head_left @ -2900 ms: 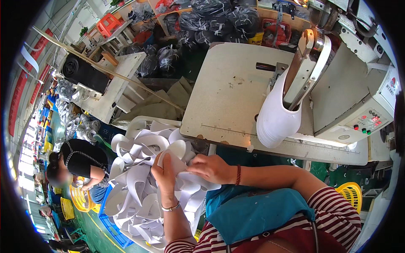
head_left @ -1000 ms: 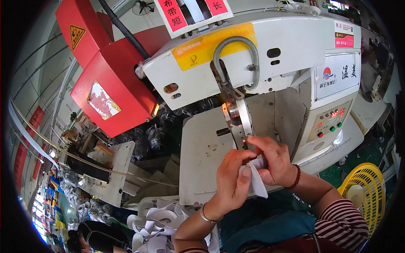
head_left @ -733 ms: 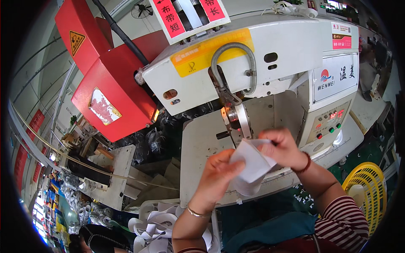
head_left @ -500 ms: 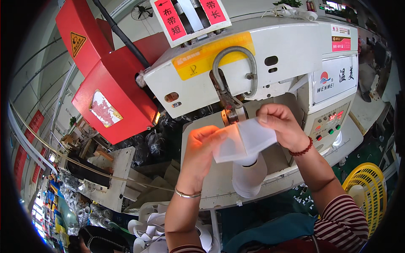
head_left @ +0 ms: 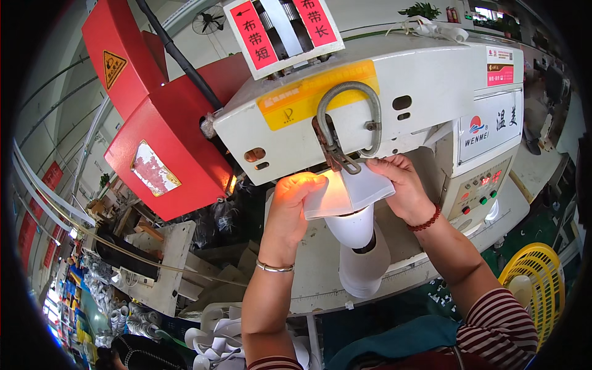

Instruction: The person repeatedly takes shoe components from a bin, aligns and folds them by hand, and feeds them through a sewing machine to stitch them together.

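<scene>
White piece, sheet-like and spread between both hands, lies just below the front of the machine head, above the table; its left half glows orange under the light. Each grip is closed on it: the left hand pinches the left edge with thumb and fingers, and the right hand pinches the upper right. A straight line runs down its middle where two edges seem to meet, so work on this one looks partway along; whether that join is fastened cannot be told. Directly beneath it bulges a white curved panel, perhaps part of the same piece, and below that hang white sleeve-shaped pieces, apparently done already. Loose white strips heaped at lower left suggest plenty is left. Writing is plentiful: red strips with bold characters on the top bracket, a yellow label with a small emblem, a white plaque with a red-and-blue logo and black lettering, a pink-and-white sticker, a triangular warning sign, a worn label, and red lit digits on the control panel.
</scene>
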